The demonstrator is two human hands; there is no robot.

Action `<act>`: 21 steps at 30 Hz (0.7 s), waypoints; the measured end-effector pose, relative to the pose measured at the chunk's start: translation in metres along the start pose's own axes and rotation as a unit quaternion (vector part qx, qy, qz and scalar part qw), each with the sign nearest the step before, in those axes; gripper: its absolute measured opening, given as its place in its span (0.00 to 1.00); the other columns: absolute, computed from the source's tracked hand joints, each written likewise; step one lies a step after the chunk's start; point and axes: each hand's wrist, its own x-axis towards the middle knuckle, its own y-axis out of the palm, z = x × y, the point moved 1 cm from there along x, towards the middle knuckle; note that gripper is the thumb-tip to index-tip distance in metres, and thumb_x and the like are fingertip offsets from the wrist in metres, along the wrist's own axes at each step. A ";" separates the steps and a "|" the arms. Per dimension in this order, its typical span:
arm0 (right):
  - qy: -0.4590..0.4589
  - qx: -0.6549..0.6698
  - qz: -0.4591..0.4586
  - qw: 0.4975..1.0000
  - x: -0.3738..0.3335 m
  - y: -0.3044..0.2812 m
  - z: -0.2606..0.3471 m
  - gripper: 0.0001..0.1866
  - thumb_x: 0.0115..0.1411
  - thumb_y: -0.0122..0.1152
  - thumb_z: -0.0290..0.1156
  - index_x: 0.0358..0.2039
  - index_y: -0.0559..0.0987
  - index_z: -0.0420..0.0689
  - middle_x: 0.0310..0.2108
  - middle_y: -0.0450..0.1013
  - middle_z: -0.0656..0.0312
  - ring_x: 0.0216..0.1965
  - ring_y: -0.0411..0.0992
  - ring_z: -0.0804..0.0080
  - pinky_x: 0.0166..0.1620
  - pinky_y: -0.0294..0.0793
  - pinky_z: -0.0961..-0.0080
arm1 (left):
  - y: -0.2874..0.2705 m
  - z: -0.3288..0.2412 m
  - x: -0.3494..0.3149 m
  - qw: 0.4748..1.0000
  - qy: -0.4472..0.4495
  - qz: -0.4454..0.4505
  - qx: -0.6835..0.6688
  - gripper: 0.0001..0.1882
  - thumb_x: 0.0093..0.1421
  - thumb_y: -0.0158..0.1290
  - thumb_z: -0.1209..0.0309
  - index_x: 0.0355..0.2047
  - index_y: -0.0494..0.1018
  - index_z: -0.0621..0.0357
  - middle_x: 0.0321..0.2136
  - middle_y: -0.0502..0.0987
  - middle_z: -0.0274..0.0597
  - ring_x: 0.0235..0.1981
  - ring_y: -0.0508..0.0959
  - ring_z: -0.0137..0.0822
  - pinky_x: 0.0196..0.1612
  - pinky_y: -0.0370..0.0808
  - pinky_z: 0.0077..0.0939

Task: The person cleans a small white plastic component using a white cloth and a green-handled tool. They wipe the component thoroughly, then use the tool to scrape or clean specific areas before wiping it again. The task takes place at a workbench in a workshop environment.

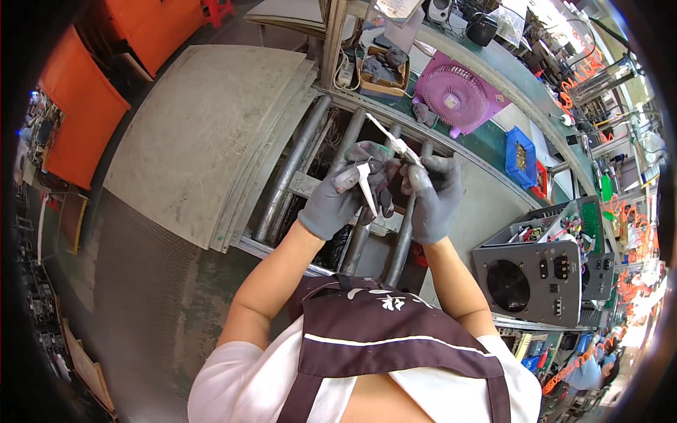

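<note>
Both hands wear grey work gloves and are raised close together above a roller conveyor (293, 173). My left hand (331, 204) is closed on a white tapered plastic piece (365, 187), which points down toward me. My right hand (436, 194) grips a white part with a long thin stem (395, 141), its stem slanting up to the far left. Between the hands is something dark, partly hidden by the fingers; I cannot make out what it is or whether the white pieces are joined.
Large grey boards (204, 134) are stacked left of the rollers. A purple fan (453, 99), a carton with grey gloves (383, 67) and a blue bin (520, 156) stand on the far-right bench. Nearer on the right sits a grey equipment case (525, 282) with a black fan.
</note>
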 end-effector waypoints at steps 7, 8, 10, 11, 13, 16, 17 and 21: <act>0.042 -0.006 -0.013 0.999 -0.020 0.003 -0.003 0.11 0.56 0.60 0.23 0.37 0.67 0.40 0.30 0.71 0.59 0.26 0.69 0.80 0.28 0.70 0.83 | -0.005 0.006 0.005 0.992 -0.009 0.040 -0.120 0.33 0.56 0.56 0.60 0.59 0.58 0.55 0.53 0.65 0.49 0.55 0.68 0.48 0.54 0.71 0.42; 0.086 -0.019 -0.012 0.996 -0.019 0.003 -0.006 0.12 0.56 0.60 0.22 0.38 0.67 0.40 0.30 0.70 0.61 0.25 0.68 0.82 0.28 0.69 0.84 | -0.002 0.008 0.003 0.991 -0.006 0.020 -0.132 0.35 0.54 0.59 0.60 0.59 0.58 0.57 0.57 0.61 0.54 0.58 0.65 0.47 0.57 0.69 0.39; 0.094 0.002 0.003 0.996 -0.016 0.001 -0.013 0.11 0.56 0.61 0.23 0.37 0.68 0.40 0.29 0.70 0.62 0.25 0.68 0.83 0.27 0.69 0.85 | 0.009 0.011 0.003 0.992 0.024 -0.005 -0.123 0.37 0.51 0.61 0.58 0.57 0.61 0.61 0.61 0.57 0.57 0.62 0.60 0.47 0.62 0.64 0.37; 0.098 0.012 0.010 0.995 -0.016 -0.001 -0.018 0.11 0.56 0.61 0.23 0.36 0.68 0.40 0.28 0.70 0.63 0.24 0.68 0.84 0.27 0.69 0.85 | 0.011 0.010 0.004 0.993 0.024 0.012 -0.115 0.37 0.51 0.61 0.57 0.56 0.62 0.62 0.60 0.58 0.57 0.62 0.60 0.47 0.62 0.63 0.37; 0.066 -0.049 0.007 0.997 -0.016 -0.005 -0.029 0.09 0.56 0.61 0.24 0.34 0.69 0.40 0.28 0.71 0.63 0.25 0.69 0.83 0.27 0.68 0.86 | 0.013 0.008 0.005 0.994 0.026 0.045 -0.099 0.37 0.50 0.61 0.55 0.55 0.63 0.64 0.59 0.59 0.55 0.63 0.59 0.47 0.63 0.61 0.37; 0.056 -0.101 0.027 0.993 -0.015 0.000 -0.029 0.08 0.56 0.61 0.24 0.31 0.70 0.41 0.27 0.71 0.65 0.26 0.70 0.82 0.27 0.68 0.83 | 0.000 0.008 0.004 0.991 0.011 0.087 -0.105 0.39 0.54 0.59 0.57 0.60 0.56 0.64 0.60 0.58 0.56 0.63 0.59 0.44 0.62 0.61 0.36; 0.064 -0.128 0.047 0.989 -0.016 0.003 -0.021 0.08 0.55 0.62 0.24 0.30 0.70 0.41 0.26 0.70 0.66 0.27 0.70 0.80 0.26 0.69 0.81 | -0.003 0.008 0.004 0.991 0.010 0.090 -0.101 0.39 0.54 0.58 0.58 0.60 0.55 0.64 0.60 0.58 0.56 0.62 0.60 0.43 0.62 0.62 0.36; -0.283 -0.487 0.164 0.810 -0.010 0.006 -0.012 0.09 0.48 0.64 0.24 0.28 0.71 0.44 0.23 0.67 0.65 0.26 0.70 0.71 0.23 0.68 0.72 | -0.011 0.015 0.006 0.998 0.010 0.035 -0.056 0.31 0.57 0.56 0.61 0.56 0.62 0.63 0.54 0.67 0.52 0.57 0.67 0.41 0.59 0.65 0.33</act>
